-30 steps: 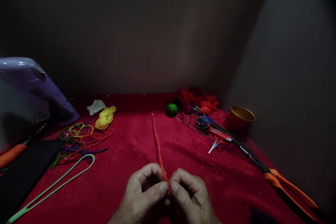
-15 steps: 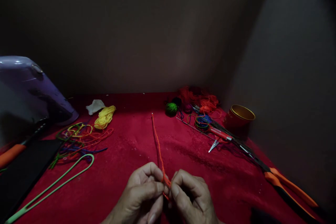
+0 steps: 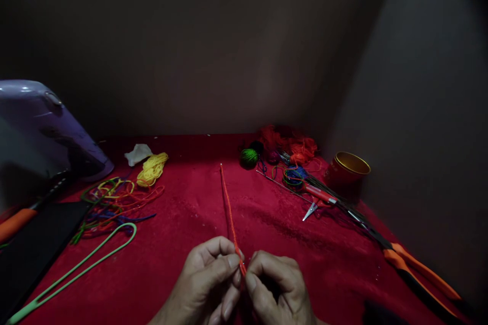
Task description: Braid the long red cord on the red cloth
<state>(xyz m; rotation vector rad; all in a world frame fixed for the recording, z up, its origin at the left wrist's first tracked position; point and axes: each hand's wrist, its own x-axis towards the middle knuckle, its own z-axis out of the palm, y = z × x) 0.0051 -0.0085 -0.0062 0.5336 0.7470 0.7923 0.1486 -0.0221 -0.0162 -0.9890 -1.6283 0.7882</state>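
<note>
The left hand (image 3: 208,282) pinches the orange cord (image 3: 227,204) close to its near end, and the right hand's fingers (image 3: 254,281) close on that end (which strand, I can't make out). From there it runs straight to a pin-like dot (image 3: 221,165) on the far surface (image 3: 183,244). Finger-working the near end seems in hand; the next move probably calls for steady tension. Yellow yarn (image 3: 152,169) lies far left, a green ball (image 3: 249,157) far right.

Left hand (image 3: 204,282) and right hand (image 3: 282,284) sit close together, fingers (image 3: 219,245) bent in pinches
</note>
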